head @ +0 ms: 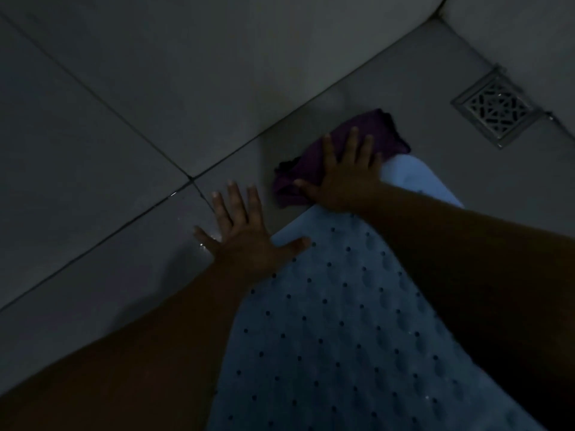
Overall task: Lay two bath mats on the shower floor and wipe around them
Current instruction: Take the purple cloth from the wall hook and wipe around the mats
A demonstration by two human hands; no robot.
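Note:
A pale blue bath mat (336, 321) with rows of small dark holes lies flat on the grey tiled shower floor (357, 98), running from the bottom of the view up to the middle. At its far end a purple cloth (385, 129) sits on the floor against the mat's rounded edge. My right hand (345, 169) presses flat on the cloth with fingers spread. My left hand (242, 234) rests flat, fingers apart, on the floor at the mat's left edge, its thumb touching the mat. Only one mat shows.
A square metal drain grate (494, 110) is set in the floor at the upper right, beyond the cloth. A tiled wall (140, 73) rises on the left, meeting the floor along a diagonal seam. Small wet glints show on the floor beside my left hand. The light is dim.

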